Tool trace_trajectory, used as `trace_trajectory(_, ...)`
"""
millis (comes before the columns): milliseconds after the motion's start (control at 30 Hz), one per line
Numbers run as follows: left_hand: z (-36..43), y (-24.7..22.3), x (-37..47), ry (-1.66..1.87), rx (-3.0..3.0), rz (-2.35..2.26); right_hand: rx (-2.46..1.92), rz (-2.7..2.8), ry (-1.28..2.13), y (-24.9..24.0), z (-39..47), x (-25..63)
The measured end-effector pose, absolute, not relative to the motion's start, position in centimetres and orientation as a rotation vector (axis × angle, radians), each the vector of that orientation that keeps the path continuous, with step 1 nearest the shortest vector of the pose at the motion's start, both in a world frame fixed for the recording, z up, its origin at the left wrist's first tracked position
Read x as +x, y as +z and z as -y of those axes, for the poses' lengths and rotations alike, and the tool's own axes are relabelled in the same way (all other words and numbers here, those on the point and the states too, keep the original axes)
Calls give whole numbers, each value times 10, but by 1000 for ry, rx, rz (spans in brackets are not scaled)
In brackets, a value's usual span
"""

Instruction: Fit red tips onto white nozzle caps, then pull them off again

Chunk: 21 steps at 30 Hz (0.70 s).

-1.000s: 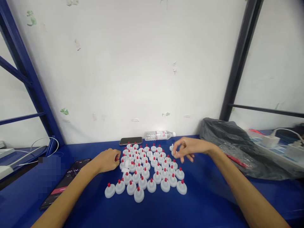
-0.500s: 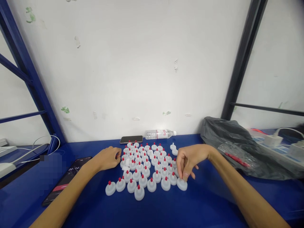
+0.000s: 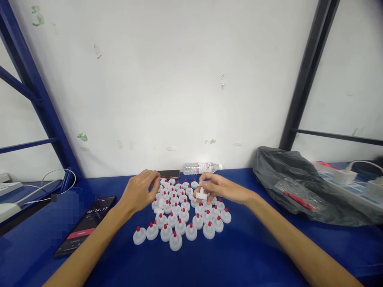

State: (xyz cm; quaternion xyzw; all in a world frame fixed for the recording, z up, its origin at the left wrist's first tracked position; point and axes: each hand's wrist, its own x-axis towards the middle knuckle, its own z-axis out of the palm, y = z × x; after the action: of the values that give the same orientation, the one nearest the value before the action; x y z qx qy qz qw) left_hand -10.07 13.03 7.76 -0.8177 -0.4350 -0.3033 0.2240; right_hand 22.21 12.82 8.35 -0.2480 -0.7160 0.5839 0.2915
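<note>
My right hand (image 3: 217, 189) is raised over the right part of the group, its fingers closed on a white nozzle cap (image 3: 201, 195) that has no red tip. My left hand (image 3: 142, 191) hovers at the group's back left edge with fingers curled and thumb near the forefinger; whatever may be in them is hidden. Between and below both hands, several white nozzle caps (image 3: 180, 227) with small red tips stand upright on the blue table (image 3: 191, 267). One red-tipped cap (image 3: 139, 236) stands at the front left of the group.
A clear bottle (image 3: 199, 168) lies against the wall beside a dark phone (image 3: 169, 174). Another phone (image 3: 85, 227), showing a timer, lies by my left forearm. To the right is a grey plastic bag (image 3: 269, 171), with a clear packet of red pieces (image 3: 299, 200) on it.
My right hand has lifted an untipped nozzle cap from the front right and carried it up and left over the group. My left hand has risen slightly and moved right.
</note>
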Motion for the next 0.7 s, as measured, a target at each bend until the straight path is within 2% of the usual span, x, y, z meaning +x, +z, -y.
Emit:
trace_trajectory(233,-114,73,-74,-815,-2302,813,-764,2005,1229,80,-116,201)
trace_trajectory(467,-103,69,-51,-723,-2283,518,-653,2096,1313,75,-110,196)
trace_trajectory(700,-102,62,-41,-725,-2286,450,-652,2080,1363,75,-106,190)
